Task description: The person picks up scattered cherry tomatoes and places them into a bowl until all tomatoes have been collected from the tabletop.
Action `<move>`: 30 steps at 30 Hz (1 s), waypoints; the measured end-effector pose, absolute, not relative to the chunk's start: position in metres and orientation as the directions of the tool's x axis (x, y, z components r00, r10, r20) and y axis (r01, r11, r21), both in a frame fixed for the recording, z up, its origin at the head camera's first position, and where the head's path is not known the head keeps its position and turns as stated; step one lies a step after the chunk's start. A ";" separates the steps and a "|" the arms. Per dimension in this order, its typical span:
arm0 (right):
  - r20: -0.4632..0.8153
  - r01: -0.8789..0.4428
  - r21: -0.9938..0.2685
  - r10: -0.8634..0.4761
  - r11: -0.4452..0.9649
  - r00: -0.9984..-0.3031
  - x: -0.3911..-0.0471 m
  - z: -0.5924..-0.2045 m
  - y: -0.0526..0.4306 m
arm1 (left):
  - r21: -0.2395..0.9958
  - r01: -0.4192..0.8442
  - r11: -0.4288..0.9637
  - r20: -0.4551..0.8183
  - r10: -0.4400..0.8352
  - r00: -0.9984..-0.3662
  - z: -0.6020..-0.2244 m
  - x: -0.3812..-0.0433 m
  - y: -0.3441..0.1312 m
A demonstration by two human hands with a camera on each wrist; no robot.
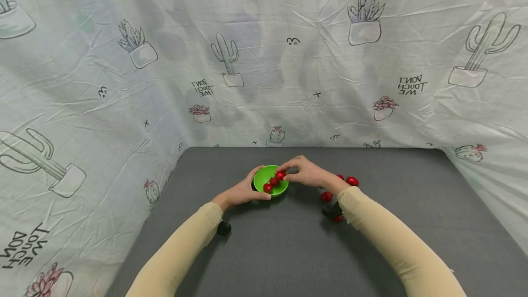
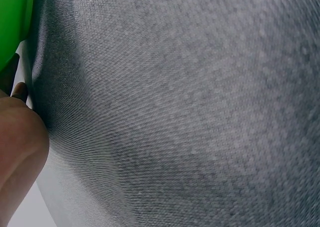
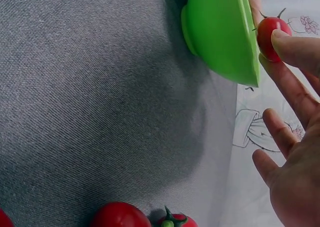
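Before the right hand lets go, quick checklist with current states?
1. Left hand steadying the green bowl: ok, thumb and fingers at its side.
2. Bowl opening facing up: ok.
3. Right hand gripping one tomato: ok, pinched.
4. Held tomato over the bowl: ok in head view.
5. Room in bowl: ok, at least two tomatoes inside, bare space around.
6. Count of loose tomatoes: cannot tell, right sleeve blocks some.

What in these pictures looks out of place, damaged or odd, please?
The lettering on the patterned cloth behind the dark table looks odd: it reads backwards, as if mirrored. The green bowl and the red tomatoes show no visible damage.
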State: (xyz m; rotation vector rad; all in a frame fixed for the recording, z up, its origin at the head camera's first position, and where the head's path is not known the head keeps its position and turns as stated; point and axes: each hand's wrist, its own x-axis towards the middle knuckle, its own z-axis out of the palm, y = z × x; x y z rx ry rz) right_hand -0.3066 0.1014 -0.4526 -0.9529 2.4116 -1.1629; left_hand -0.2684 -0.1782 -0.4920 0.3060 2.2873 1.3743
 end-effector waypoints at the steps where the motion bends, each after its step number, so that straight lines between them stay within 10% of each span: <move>1: 0.022 -0.444 -0.776 -0.686 0.447 -0.728 -0.307 -0.453 0.101 | 0.878 -0.040 0.476 -0.263 0.411 -0.873 -0.492 -0.269 -0.178; 30: 0.064 -0.429 -0.820 -0.685 0.378 -0.726 -0.303 -0.440 0.123 | 0.897 -0.028 0.441 -0.238 0.430 -0.871 -0.492 -0.268 -0.179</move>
